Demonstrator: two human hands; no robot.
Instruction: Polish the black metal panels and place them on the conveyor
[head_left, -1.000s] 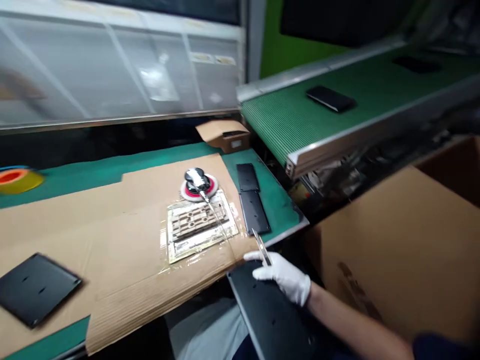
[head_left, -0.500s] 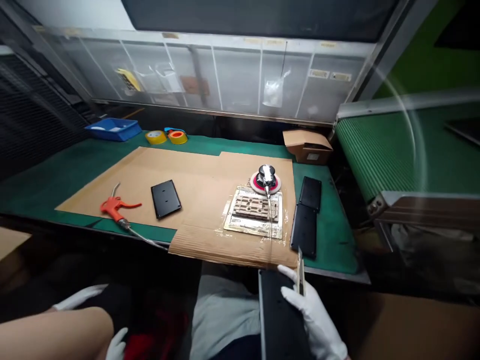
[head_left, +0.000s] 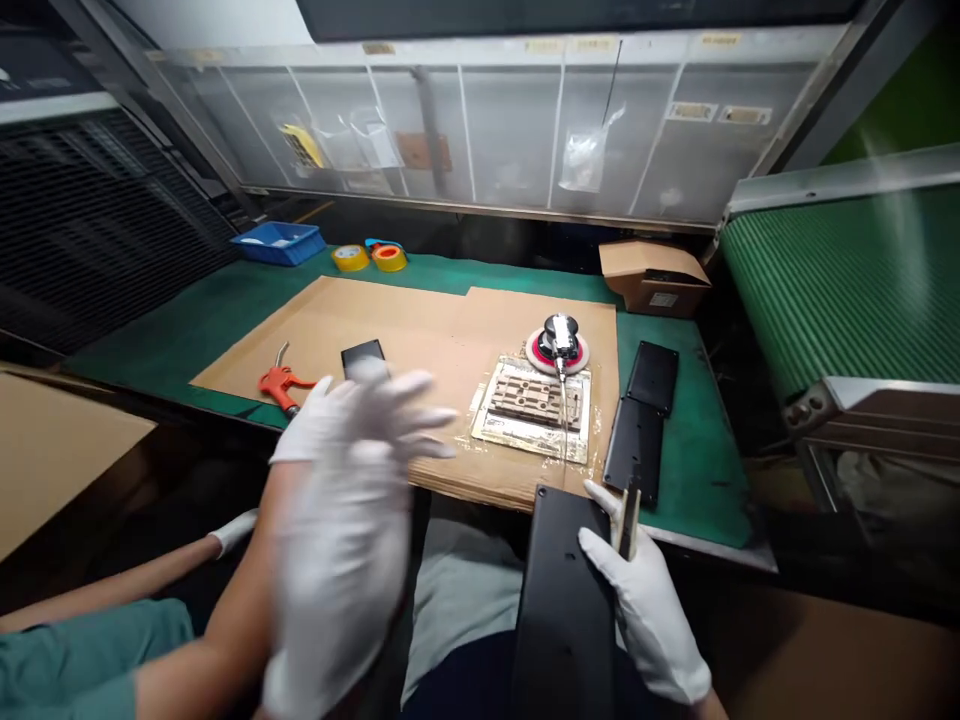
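Right hand (head_left: 645, 610): gloved, fingers closed around black panel (head_left: 562, 620) edge and flat metal scraper (head_left: 628, 525) | panel: held just off front edge of surface (head_left: 712, 500) | blurred gloved hand (head_left: 345, 500): spread open, empty, whose unclear

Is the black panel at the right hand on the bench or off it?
Off it: the black panel is held at its edge by the right hand, in front of the bench.

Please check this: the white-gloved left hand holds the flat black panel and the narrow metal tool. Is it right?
Not right: the head view shows the flat black panel and the narrow metal tool in the white-gloved right hand, not the left.
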